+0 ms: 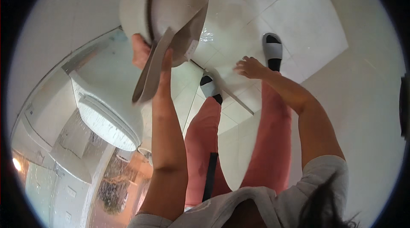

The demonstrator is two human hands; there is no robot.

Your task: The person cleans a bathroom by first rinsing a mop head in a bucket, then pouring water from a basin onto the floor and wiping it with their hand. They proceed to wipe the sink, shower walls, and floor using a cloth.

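My left hand (164, 70) is raised, its fingers wrapped round the rim side of a beige plastic basin (134, 10). Nested inside the basin is a beige dipper (177, 3), whose long flat handle (147, 76) sticks out past my fingers. The basin is tipped on its side, and its top runs out of the picture. To the right, my right hand (251, 67) hangs over the floor with its fingers apart and nothing in it.
A wet glass panel (85, 151) stands on the left, with a white fixture (109, 121) behind it. A dark strip (237, 100) crosses the tiled floor (294, 18) by my feet. My grey slides (272, 48) stand on the tiles; a shiny wet spot (206, 35) lies ahead.
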